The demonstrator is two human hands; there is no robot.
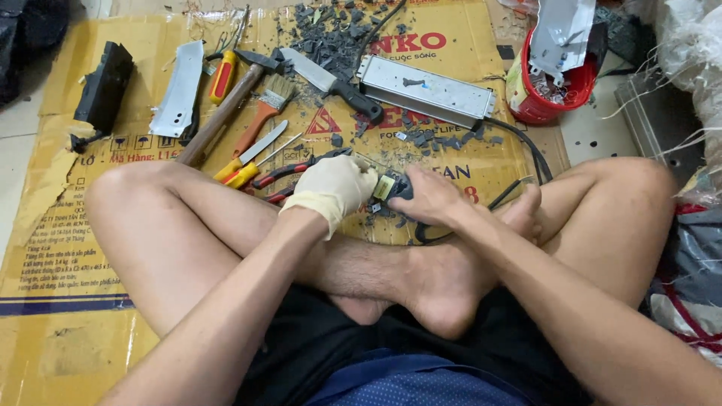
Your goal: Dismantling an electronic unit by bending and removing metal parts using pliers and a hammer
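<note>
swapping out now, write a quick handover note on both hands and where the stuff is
Left hand: gloved, gripping a small dark electronic part with a yellow component.
Right hand: bare, holding the same part from the other side, over the cardboard sheet.
Behind the hands: pliers with red handles, metal casing with a black cable, knife, hammer, brush, red bucket.
Done: dark broken bits lie scattered around the casing.
Left: the part is not yet set down.

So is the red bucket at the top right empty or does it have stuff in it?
Not empty: the red bucket holds a bent grey metal sheet sticking out above its rim, plus small scraps inside.
</note>
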